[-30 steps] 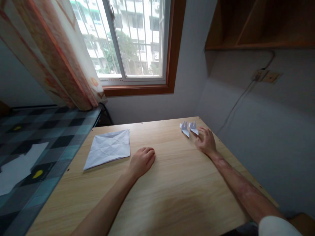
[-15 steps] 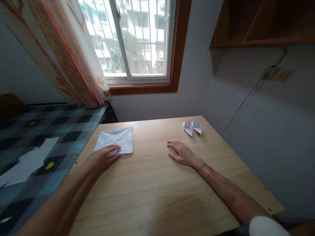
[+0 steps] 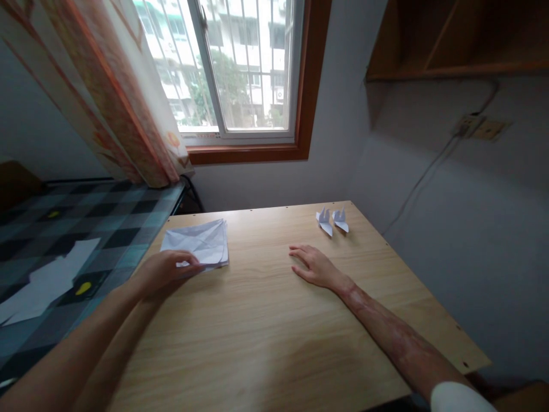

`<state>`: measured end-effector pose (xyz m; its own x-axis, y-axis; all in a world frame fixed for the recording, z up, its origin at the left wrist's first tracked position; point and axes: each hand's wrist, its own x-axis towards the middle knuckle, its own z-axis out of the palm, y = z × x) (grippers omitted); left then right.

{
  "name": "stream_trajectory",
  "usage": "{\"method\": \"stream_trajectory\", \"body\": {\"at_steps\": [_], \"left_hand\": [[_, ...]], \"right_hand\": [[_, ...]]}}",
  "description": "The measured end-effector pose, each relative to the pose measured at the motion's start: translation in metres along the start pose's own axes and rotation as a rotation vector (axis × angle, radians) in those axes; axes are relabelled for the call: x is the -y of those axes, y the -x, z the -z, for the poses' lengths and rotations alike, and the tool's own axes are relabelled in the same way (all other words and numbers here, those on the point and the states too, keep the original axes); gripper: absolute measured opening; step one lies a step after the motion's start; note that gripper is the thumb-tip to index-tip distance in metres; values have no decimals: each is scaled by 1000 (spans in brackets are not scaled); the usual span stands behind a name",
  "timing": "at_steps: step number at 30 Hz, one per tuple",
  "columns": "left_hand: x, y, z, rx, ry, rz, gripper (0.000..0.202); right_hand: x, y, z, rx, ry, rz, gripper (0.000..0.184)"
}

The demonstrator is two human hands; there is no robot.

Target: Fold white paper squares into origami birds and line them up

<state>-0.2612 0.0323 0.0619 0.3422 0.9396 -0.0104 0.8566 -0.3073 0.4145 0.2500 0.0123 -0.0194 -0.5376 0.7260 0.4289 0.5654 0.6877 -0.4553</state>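
A small stack of creased white paper sheets (image 3: 206, 241) lies at the left of the wooden table (image 3: 257, 320). My left hand (image 3: 169, 269) is at its near edge, thumb and fingers pinched on the top sheet, which sits shifted and slightly raised from those beneath. Palm down on the bare wood, my right hand (image 3: 315, 267) rests with its fingers apart and holds nothing. Beyond it, toward the far right corner, stand two folded paper cranes, a left crane (image 3: 325, 222) and a right crane (image 3: 340, 220).
A bed with a checked cover (image 3: 128, 212) adjoins the table's left side, with torn white paper (image 3: 55, 280) on it. Behind the table are a barred window (image 3: 249, 74) and a curtain (image 3: 115, 91). A wooden shelf (image 3: 454, 46) and a wall socket (image 3: 469, 125) are on the right.
My left hand has closed its fingers on the top sheet's near edge, and that sheet has shifted slightly from the stack. My right hand has stayed put on the table.
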Motion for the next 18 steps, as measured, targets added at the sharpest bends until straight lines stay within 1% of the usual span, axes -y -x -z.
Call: {"method": "stream_trajectory", "body": {"at_steps": [2, 3, 4, 6, 8, 9, 10, 11, 13, 14, 16, 18], "left_hand": [[1, -1, 4, 51, 33, -53, 52], [2, -1, 7, 55, 28, -74, 52], [3, 0, 9, 23, 7, -74, 52], [0, 4, 15, -102, -91, -48, 51], [-11, 8, 20, -279, -221, -35, 52], [-21, 9, 20, -351, -273, -58, 53], [-33, 10, 20, -393, -308, -108, 53], [-47, 10, 18, -395, -324, -173, 51], [-79, 8, 7, -365, -325, -309, 43], [-95, 6, -2, -342, -320, -365, 39], [-125, 1, -25, -258, -311, -463, 34], [-151, -4, -54, -178, -317, -524, 31]], "right_hand": [[1, 0, 1, 2, -1, 0, 38], [2, 0, 1, 3, -2, 0, 38], [2, 0, 1, 6, -3, 2, 38], [2, 0, 1, 5, -7, 3, 39], [1, 0, -1, -4, -20, 4, 43], [0, 0, -1, -17, -29, 6, 47], [0, 0, -1, -35, -37, 9, 53], [0, 0, -1, -60, -42, 12, 60], [2, 1, 1, -111, -42, 22, 74], [4, 1, 3, -133, -37, 31, 81], [11, 3, 9, -156, -24, 63, 91], [20, 5, 16, -138, -5, 123, 94]]}}
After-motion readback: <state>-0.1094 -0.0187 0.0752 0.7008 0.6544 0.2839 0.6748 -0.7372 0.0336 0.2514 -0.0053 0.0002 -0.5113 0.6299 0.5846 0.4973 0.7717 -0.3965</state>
